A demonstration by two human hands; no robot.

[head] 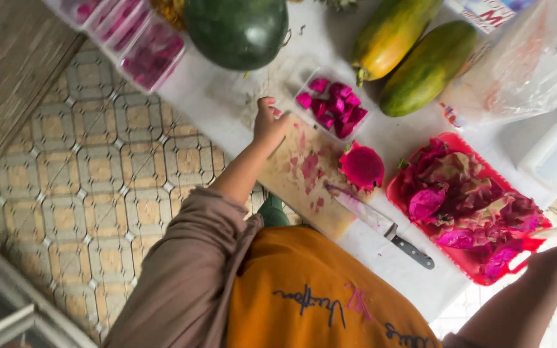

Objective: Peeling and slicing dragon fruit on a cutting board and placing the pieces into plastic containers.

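Clear plastic tray, rectangular, w/ magenta fruit cubes, just past cutting board. Row of 3 lidded clear trays, same pink fill, top left at table edge. Clear plastic bag, crumpled, top right. White carton w/ red-blue print, top edge, partly cut off.
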